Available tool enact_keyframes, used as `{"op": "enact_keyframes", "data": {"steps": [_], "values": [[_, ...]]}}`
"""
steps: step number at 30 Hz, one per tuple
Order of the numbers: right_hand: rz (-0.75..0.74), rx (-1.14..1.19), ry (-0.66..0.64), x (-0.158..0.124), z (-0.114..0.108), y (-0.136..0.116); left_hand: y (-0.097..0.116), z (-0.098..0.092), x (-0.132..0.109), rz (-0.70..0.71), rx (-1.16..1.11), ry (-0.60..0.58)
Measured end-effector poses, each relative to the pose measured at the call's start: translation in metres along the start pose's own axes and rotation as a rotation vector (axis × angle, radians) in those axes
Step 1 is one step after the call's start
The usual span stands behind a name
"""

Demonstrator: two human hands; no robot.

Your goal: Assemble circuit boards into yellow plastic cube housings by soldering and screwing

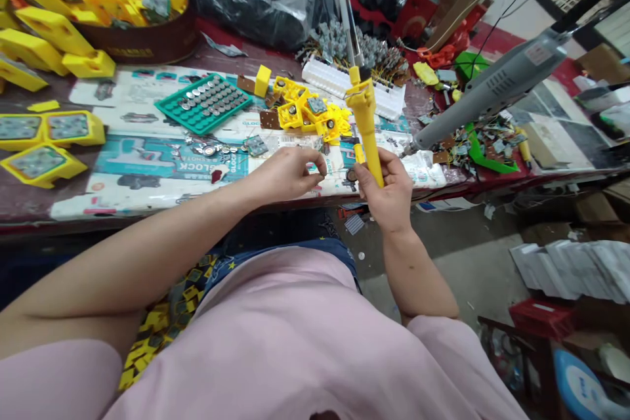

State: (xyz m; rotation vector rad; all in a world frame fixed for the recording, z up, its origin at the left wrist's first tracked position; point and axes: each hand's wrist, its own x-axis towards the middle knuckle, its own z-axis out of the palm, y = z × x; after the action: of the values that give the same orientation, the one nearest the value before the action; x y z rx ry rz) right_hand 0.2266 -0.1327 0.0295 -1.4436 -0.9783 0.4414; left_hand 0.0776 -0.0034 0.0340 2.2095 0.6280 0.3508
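Note:
Slanting up from my right hand (388, 189) is a yellow-handled soldering iron (365, 115); its fingers wrap round the handle's lower end, and slim metal parts point away toward the back. By the thumb of that hand is a small dark round part (351, 175), partly hidden. My left hand (290, 174) is closed in a pinch left of it, on what looks like a thin wire (335, 172) running toward the round part. Just beyond both hands lies a pile of yellow plastic housings (308, 108), some with small circuit boards.
A teal tray (204, 105) holds silvery discs. Loose metal bits (209, 146) lie before it. A grey electric screwdriver (492, 88) hangs at right. Yellow casings fill a round tin (147, 39) and stand at left. Behind are a white foam tray (344, 88) and wired parts.

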Motion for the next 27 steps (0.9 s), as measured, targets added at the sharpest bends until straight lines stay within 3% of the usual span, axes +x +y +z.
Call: {"op": "enact_keyframes", "data": {"steps": [4,9,14,19,27], "values": [[-0.13,-0.115,0.036,-0.007,-0.011,-0.001,-0.004,-0.008,0.013,0.018,0.286,0.018],[-0.358,-0.305,0.171,-0.021,-0.037,0.007,-0.011,-0.011,0.039,-0.069,0.306,0.029],[-0.469,-0.306,0.432,-0.038,-0.062,0.023,0.001,-0.003,0.059,-0.045,0.491,-0.008],[-0.332,-0.249,0.729,-0.038,-0.088,0.042,0.004,0.007,0.081,0.091,0.739,-0.051],[-0.054,-0.35,0.732,0.022,-0.147,0.098,0.004,0.02,0.107,0.181,0.852,-0.074]]}}
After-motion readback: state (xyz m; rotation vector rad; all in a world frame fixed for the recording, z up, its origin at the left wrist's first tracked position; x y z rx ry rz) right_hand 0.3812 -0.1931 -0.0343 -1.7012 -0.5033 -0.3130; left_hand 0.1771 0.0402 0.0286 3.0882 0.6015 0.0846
